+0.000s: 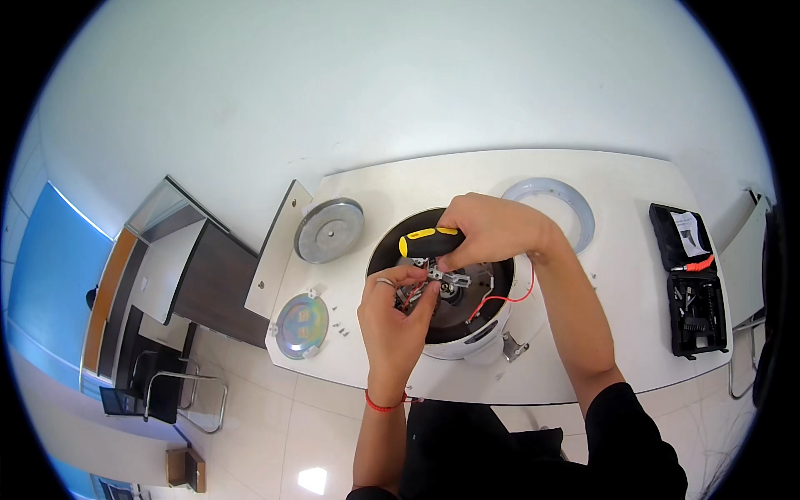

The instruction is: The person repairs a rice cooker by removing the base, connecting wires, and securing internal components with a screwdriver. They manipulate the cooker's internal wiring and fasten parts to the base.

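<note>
A round appliance body (477, 343) with a white outer wall and a dark inside stands before me, its wiring and metal parts exposed. My right hand (493, 227) grips a screwdriver (432, 242) with a black and yellow handle above the opening; its tip cannot be made out. Fingers of the same hand reach down to a small grey metal bracket (454, 279). My left hand (392, 321) pinches at the bracket's left end, over the inner parts. A red wire (508, 298) loops out over the right side of the rim.
Left on the white table lie a grey metal disc (330, 231), an iridescent round plate (302, 326) and several screws (342, 331). A pale blue ring (583, 208) lies behind, right. A metal bracket piece (514, 347) is near the front edge. An open black tool case (690, 308) stands far right.
</note>
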Motion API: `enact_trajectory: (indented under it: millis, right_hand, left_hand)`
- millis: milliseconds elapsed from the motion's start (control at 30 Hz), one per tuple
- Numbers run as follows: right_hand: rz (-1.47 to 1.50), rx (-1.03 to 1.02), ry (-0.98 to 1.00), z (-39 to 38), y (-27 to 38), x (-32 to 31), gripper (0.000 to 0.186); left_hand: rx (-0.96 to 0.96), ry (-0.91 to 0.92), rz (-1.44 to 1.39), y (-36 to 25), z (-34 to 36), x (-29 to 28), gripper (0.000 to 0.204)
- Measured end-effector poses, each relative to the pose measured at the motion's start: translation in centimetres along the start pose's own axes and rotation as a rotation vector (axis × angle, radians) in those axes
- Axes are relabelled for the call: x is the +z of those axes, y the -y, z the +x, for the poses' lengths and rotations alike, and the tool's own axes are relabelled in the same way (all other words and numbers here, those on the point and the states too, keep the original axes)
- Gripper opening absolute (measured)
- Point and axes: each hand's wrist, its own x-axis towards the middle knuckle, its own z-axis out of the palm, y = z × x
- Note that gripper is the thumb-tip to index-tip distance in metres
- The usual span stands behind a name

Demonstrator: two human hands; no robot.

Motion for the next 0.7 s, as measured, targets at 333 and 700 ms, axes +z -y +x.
enact_trajectory:
  millis: [333,700]
  right_hand:
    - [0.018,0.014,-0.022,-0.1,-0.1,0.2,0.033]
    - [-0.035,0.012,-0.027,-0.3,0.0,-0.1,0.035]
  left_hand:
    - [-0.082,-0.014,-0.1,-0.2,0.3,0.2,0.021]
    - [0.085,0.018,0.048,-1.4,0.5,0.2,0.021]
